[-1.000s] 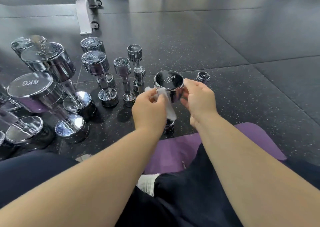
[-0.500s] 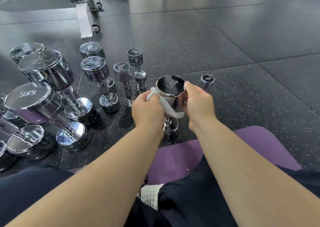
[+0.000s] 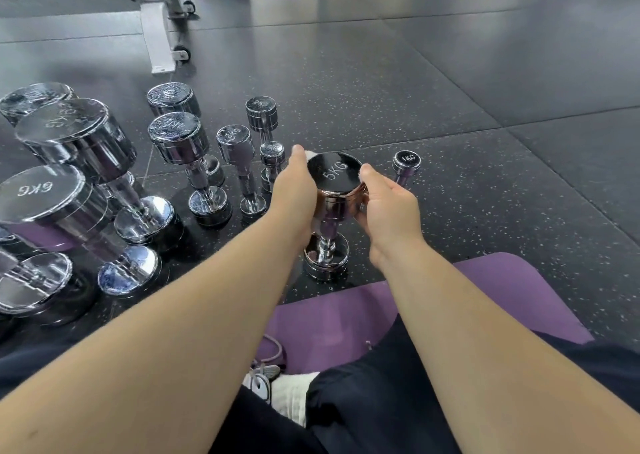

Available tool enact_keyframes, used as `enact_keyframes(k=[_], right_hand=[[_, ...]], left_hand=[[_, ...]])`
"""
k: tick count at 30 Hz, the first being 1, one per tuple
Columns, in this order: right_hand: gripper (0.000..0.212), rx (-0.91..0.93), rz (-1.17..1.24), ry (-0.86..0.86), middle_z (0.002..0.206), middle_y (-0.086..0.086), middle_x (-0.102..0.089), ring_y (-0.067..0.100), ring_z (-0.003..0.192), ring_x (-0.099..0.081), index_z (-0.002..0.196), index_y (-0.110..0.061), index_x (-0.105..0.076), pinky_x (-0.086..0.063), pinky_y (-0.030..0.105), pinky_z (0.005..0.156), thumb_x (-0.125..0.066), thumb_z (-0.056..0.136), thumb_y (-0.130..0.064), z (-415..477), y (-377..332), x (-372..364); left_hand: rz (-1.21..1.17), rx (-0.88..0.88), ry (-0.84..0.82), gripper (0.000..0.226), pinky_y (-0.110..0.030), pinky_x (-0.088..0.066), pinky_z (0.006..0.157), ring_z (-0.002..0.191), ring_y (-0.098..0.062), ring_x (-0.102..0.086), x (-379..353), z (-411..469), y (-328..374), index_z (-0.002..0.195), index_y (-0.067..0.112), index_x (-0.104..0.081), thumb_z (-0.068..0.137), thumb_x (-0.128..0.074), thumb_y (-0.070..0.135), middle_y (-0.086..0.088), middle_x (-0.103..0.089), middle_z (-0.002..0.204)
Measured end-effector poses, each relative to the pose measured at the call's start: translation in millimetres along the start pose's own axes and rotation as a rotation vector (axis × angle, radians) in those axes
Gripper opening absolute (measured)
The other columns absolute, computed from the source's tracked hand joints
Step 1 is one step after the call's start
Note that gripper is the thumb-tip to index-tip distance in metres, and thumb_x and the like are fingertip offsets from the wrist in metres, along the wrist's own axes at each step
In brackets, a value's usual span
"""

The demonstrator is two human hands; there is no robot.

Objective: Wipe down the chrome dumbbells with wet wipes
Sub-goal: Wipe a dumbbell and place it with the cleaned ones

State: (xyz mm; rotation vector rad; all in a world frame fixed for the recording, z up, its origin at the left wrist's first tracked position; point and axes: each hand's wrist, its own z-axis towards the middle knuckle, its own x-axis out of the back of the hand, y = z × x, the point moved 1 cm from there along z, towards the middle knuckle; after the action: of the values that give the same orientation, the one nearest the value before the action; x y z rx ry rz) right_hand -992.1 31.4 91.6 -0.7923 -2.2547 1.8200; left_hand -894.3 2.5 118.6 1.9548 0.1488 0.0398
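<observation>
**A:** Where is the 5KG dumbbell (image 3: 332,173)?

**B:** Standing on end on the speckled black floor (image 3: 450,90), just past the far edge of the purple mat (image 3: 502,287). Label faces up.

**A:** Left hand (image 3: 294,190)?

**B:** Curled round the left side of the top head. A scrap of white wet wipe (image 3: 309,154) shows at its fingertips, against the head's far rim. The rest of the wipe is hidden under the hand.

**A:** Right hand (image 3: 388,207)?

**B:** Grasping the right side of the same head. Thumb at the top rim, fingers curled round the side.

**A:** Neighbours?

**B:** The 1KG dumbbell (image 3: 406,163) is upright just beyond the right hand, apart from the 5KG. More chrome dumbbells stand in rows on the floor to the left, with the 6KG dumbbell (image 3: 38,194) at the near left. A white bench frame (image 3: 157,34) sits far left.
</observation>
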Motion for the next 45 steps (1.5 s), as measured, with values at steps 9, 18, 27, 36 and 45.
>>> enact_keyframes(k=[9,18,27,36,45], right_hand=[[0.029,-0.017,0.034,0.010,0.069,0.002,-0.056,0.017,0.069,-0.050,0.066,-0.020,-0.058,-0.046,0.033,0.072,-0.064,0.093,-0.029,7.9,-3.7,-3.0],[0.027,-0.028,0.054,0.001,0.067,0.000,-0.059,0.011,0.059,-0.053,0.068,-0.019,-0.060,-0.045,0.026,0.062,-0.061,0.094,-0.025,6.0,-7.0,-5.3],[0.020,-0.101,0.089,-0.059,0.062,-0.005,-0.062,0.009,0.054,-0.055,0.073,-0.018,-0.065,-0.043,0.024,0.055,-0.059,0.092,-0.021,11.3,-11.8,-4.9],[0.016,-0.011,-0.005,-0.185,0.103,-0.002,-0.072,0.008,0.083,-0.064,0.100,-0.017,-0.071,-0.046,0.023,0.070,-0.061,0.093,-0.028,27.3,-30.2,-8.5],[0.016,0.045,-0.297,-0.363,0.073,0.008,-0.064,0.013,0.054,-0.057,0.095,0.000,-0.071,-0.042,0.018,0.046,-0.055,0.094,-0.002,44.7,-43.8,-26.2]], left_hand=[[0.078,-0.050,-0.176,0.055,-0.036,-0.049,0.081,0.102,-0.023,-0.066,1.5,17.7,19.5,0.102,0.023,-0.070,0.099,-0.029,0.060,-0.008,-0.071,0.108],[-0.112,0.109,-0.309,0.036,-0.036,-0.046,0.072,0.067,-0.022,-0.057,12.6,36.5,-12.4,0.072,0.019,-0.067,0.091,-0.039,0.032,-0.003,-0.064,0.078],[-0.246,0.157,-0.424,0.042,-0.038,-0.054,0.080,0.107,-0.029,-0.062,25.8,21.0,-0.6,0.111,0.003,-0.059,0.095,-0.025,0.023,-0.019,-0.067,0.117],[0.033,-0.118,-0.219,0.006,-0.028,-0.056,0.065,0.068,-0.019,-0.068,12.8,31.0,19.7,0.090,0.009,-0.071,0.092,-0.065,0.011,-0.007,-0.073,0.077],[0.125,-0.143,-0.145,0.025,-0.033,-0.034,0.068,0.074,-0.021,-0.048,25.8,38.0,6.7,0.079,0.021,-0.076,0.088,-0.056,0.032,-0.006,-0.061,0.080]])
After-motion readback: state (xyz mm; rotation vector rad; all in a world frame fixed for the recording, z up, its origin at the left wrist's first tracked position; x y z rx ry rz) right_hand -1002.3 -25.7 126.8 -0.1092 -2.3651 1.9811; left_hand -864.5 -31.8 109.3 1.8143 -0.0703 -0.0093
